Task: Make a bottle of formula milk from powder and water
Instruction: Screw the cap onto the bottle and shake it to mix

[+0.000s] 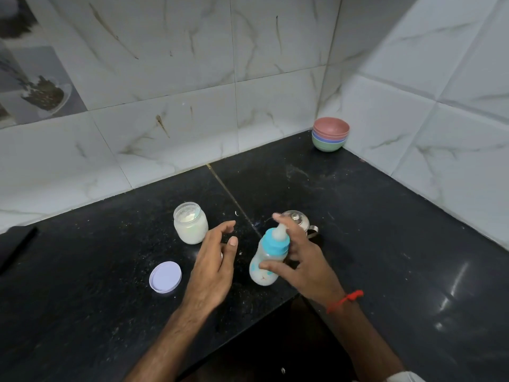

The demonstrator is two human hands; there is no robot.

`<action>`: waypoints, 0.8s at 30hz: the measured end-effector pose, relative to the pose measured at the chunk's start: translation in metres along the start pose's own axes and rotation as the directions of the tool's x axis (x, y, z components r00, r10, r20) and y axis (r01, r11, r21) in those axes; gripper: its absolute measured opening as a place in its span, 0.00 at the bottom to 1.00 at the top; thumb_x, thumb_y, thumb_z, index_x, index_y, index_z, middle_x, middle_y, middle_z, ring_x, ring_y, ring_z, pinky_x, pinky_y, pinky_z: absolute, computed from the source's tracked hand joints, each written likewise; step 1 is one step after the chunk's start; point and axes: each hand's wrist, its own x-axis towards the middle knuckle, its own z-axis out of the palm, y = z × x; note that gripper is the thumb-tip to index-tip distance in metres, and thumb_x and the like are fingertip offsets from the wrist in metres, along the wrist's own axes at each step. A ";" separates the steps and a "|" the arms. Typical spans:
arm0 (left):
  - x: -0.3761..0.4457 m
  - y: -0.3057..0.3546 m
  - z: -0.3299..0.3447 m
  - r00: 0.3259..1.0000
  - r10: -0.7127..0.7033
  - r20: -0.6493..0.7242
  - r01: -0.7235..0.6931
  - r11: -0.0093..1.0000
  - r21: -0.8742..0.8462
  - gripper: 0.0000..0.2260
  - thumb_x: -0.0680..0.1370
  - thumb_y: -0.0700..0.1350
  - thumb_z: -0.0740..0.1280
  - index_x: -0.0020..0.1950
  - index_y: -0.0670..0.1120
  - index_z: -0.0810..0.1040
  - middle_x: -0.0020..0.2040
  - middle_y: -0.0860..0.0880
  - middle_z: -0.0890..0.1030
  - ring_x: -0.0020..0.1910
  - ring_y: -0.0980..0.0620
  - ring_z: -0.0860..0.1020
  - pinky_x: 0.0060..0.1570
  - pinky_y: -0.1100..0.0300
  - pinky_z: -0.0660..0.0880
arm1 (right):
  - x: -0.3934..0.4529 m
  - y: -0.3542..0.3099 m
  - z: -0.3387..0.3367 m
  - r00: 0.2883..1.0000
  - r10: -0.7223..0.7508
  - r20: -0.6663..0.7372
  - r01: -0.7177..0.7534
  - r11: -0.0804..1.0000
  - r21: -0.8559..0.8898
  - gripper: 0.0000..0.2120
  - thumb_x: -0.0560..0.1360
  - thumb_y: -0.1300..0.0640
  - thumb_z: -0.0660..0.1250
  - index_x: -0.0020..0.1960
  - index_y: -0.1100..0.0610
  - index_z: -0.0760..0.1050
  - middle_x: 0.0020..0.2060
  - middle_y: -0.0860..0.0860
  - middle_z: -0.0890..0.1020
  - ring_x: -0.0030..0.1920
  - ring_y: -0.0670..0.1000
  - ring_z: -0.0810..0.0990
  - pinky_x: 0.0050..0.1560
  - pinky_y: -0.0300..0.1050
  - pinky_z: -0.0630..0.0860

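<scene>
My right hand (300, 260) grips a baby bottle (265, 267) with a blue collar and a clear teat, tilted a little to the left above the black counter (385, 244); whitish liquid shows in its lower part. My left hand (216, 263) hovers just left of the bottle with its fingers spread and nothing in it. An open glass jar of white powder (190, 223) stands further left, with a pale scoop inside. The jar's white lid (165, 277) lies upside down in front of it.
A small steel pot with a lid (298, 220) stands behind my right hand, partly hidden. Stacked coloured bowls (330, 133) sit in the far corner against the tiled walls. A dark flat object (16, 244) lies at the left edge. The counter's front edge is cut in near my arms.
</scene>
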 end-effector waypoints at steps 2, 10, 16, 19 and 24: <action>-0.001 0.000 0.001 1.000 0.000 0.000 0.000 1.000 -0.002 0.14 0.86 0.51 0.61 0.72 0.61 0.71 0.66 0.63 0.75 0.55 0.63 0.78 0.60 0.48 0.79 | 0.001 -0.004 0.002 0.995 -0.029 -0.095 0.032 0.999 0.032 0.39 0.71 0.61 0.79 0.72 0.33 0.67 0.69 0.47 0.77 0.63 0.49 0.81 0.60 0.47 0.81; 0.000 -0.003 -0.001 1.000 -0.011 -0.016 0.011 1.000 -0.008 0.15 0.86 0.50 0.60 0.73 0.59 0.71 0.67 0.63 0.75 0.56 0.63 0.77 0.62 0.47 0.78 | 0.002 -0.013 0.005 0.783 0.571 -0.246 -0.008 0.405 0.914 0.30 0.76 0.53 0.70 0.77 0.49 0.67 0.63 0.58 0.82 0.58 0.55 0.86 0.49 0.52 0.85; 0.004 -0.001 -0.002 1.000 -0.011 -0.026 0.010 1.000 -0.009 0.15 0.86 0.51 0.60 0.73 0.57 0.71 0.68 0.61 0.76 0.56 0.65 0.77 0.62 0.52 0.76 | 0.000 -0.015 -0.002 0.843 0.414 -0.345 -0.070 0.718 0.692 0.33 0.74 0.59 0.72 0.75 0.41 0.66 0.64 0.56 0.79 0.58 0.56 0.85 0.54 0.59 0.84; 0.005 0.001 -0.001 1.000 -0.008 -0.014 0.008 1.000 -0.003 0.15 0.86 0.50 0.60 0.73 0.57 0.71 0.68 0.62 0.75 0.56 0.64 0.77 0.63 0.52 0.76 | 0.005 -0.023 -0.005 0.871 0.243 -0.427 -0.023 0.889 0.458 0.38 0.72 0.62 0.75 0.75 0.39 0.65 0.61 0.58 0.80 0.58 0.56 0.84 0.57 0.58 0.83; 0.007 -0.001 0.000 1.000 -0.014 -0.028 0.013 1.000 -0.028 0.15 0.86 0.49 0.61 0.73 0.58 0.71 0.67 0.63 0.76 0.57 0.63 0.78 0.62 0.53 0.76 | 0.008 -0.034 -0.006 0.731 -0.079 -0.677 0.270 0.946 0.181 0.40 0.72 0.66 0.76 0.74 0.41 0.60 0.65 0.62 0.76 0.60 0.60 0.82 0.58 0.51 0.82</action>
